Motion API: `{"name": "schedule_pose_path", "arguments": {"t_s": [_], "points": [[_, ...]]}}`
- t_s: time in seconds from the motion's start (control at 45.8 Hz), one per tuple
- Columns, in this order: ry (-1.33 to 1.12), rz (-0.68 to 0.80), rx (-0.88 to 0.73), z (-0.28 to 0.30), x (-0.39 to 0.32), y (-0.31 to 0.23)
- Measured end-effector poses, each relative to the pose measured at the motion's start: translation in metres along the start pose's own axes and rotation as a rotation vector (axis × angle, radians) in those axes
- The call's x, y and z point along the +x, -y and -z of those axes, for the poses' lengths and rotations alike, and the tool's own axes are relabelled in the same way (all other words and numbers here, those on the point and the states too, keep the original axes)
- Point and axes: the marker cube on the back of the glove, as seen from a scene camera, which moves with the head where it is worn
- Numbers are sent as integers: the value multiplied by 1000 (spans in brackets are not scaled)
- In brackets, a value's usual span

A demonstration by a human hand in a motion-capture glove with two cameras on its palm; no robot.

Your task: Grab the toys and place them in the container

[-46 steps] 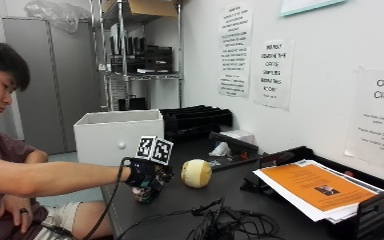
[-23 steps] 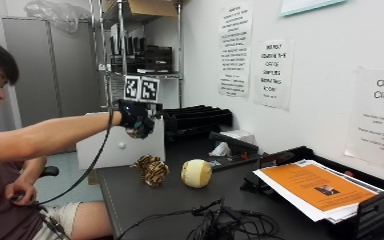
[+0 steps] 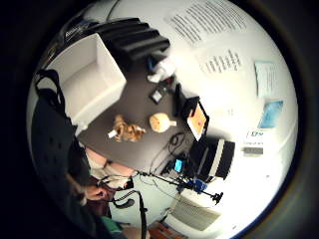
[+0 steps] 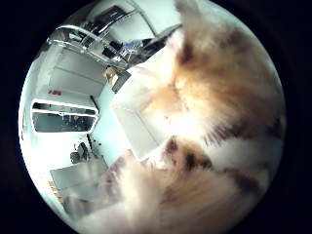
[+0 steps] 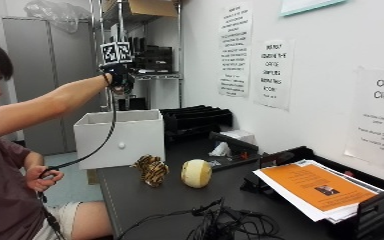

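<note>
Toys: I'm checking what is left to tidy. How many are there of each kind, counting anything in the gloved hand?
Plush toys: 2, the striped plush toy on the table and the fluffy plush toy held in the right hand
Round toys: 1, the cream round toy on the table
Total: 3
</note>
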Motion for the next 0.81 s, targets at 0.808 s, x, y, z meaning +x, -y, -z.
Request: {"name": "schedule_pose_path", "arguments": {"t_s": [0.808], "points": [[101, 121, -218, -45, -49, 47]]}}
